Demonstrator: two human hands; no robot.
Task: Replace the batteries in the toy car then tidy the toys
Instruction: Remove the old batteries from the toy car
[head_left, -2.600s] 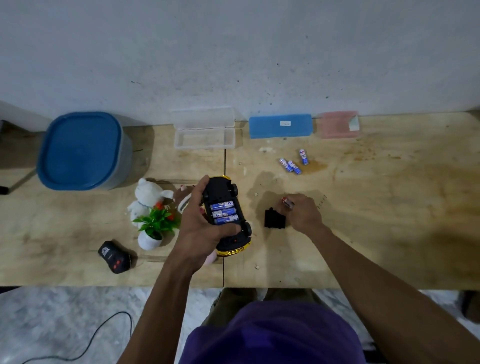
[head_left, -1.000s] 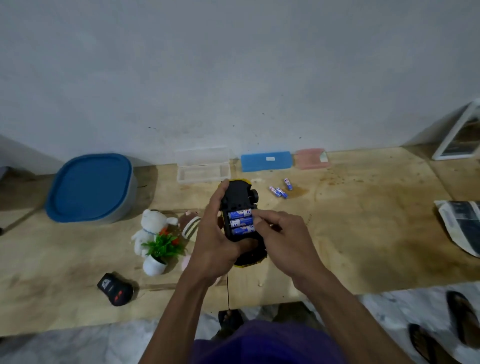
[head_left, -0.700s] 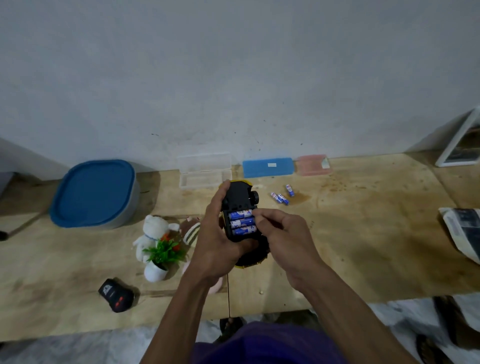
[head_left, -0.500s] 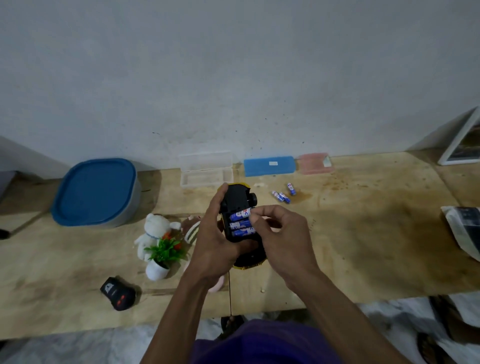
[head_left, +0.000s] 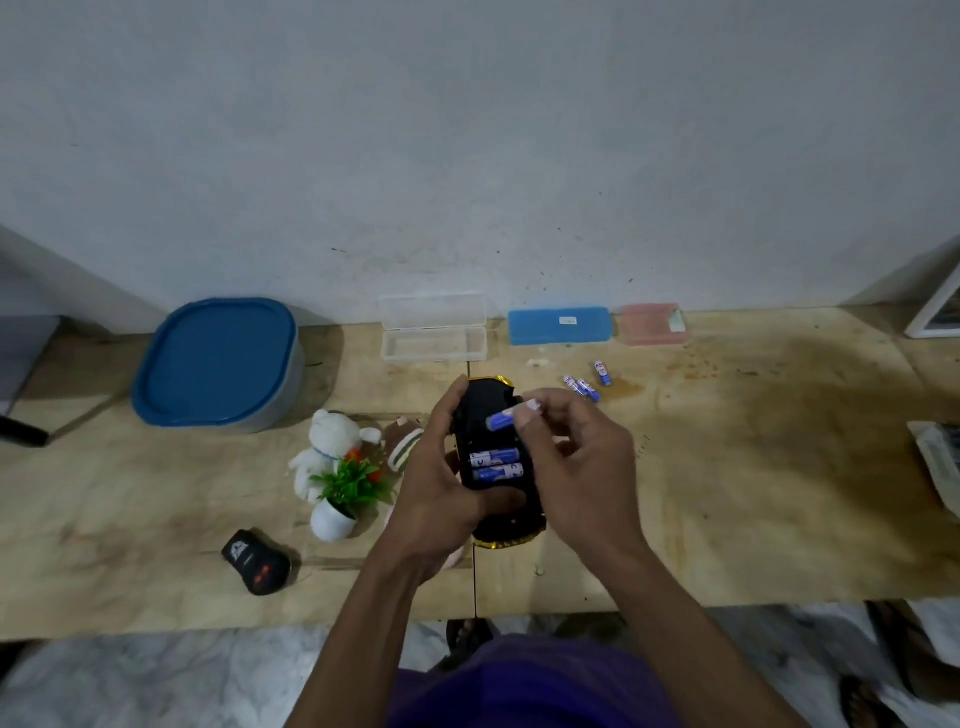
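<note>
My left hand (head_left: 441, 483) grips the black and yellow toy car (head_left: 491, 410) upside down above the wooden table (head_left: 727, 493). Its battery bay lies open with two blue batteries (head_left: 496, 465) seated in it. My right hand (head_left: 576, 462) pinches a third blue battery (head_left: 501, 419) by one end, lifted clear of the bay's top slot. Three loose blue batteries (head_left: 587, 383) lie on the table behind my right hand. A white plush bear (head_left: 327, 441), a striped brown plush (head_left: 402, 447) and a small potted plant (head_left: 345, 491) sit left of the car.
A blue-lidded tub (head_left: 218, 364) stands at the back left. A clear open case (head_left: 434, 335), a blue case (head_left: 558, 325) and a pink case (head_left: 649, 325) line the wall. A black remote (head_left: 257, 561) lies near the front edge. Newspaper (head_left: 940, 462) lies at the right.
My right hand went from the table to the car's battery bay, took the top battery by its end and lifted it out. The bay held three batteries; two remain in it now.
</note>
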